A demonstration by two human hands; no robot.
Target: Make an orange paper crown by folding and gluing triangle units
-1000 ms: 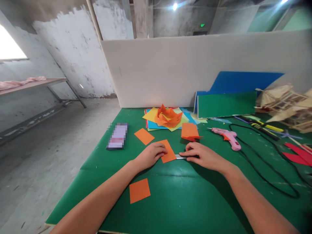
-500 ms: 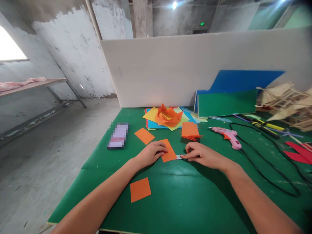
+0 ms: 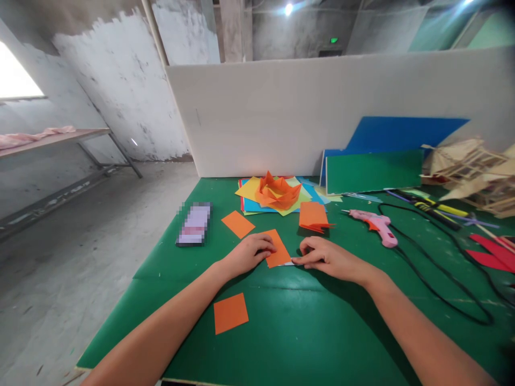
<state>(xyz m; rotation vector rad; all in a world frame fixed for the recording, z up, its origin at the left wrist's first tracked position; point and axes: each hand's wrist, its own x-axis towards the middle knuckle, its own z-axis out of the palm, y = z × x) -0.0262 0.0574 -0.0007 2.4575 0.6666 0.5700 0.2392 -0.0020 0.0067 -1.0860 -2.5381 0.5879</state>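
Observation:
My left hand [image 3: 250,254] is closed, its bent fingers pressing on an orange paper piece [image 3: 278,250] that lies on the table. Just to the right, my right hand [image 3: 322,254] is closed, thumb and index finger at the end of a thin pale strip [image 3: 287,264]. That strip shows at the lower right edge of the paper; the rest of it is hidden, and I cannot tell what it is. Other orange paper pieces lie nearby: one flat piece [image 3: 238,224] beyond my left hand, one square [image 3: 231,313] closer to me. Folded orange paper [image 3: 314,214] sits beyond my right hand.
An orange folded-paper ring [image 3: 278,192] rests on coloured sheets [image 3: 250,205]. A phone-like blurred object [image 3: 195,224] lies left. On the right are a pink glue gun [image 3: 376,224] with its black cord, red pieces [image 3: 491,252], green board [image 3: 374,170] and a wooden model [image 3: 478,174].
My right hand has moved slightly left, closer to the orange paper. Less of the pale strip shows now. My left hand and the paper have stayed in place.

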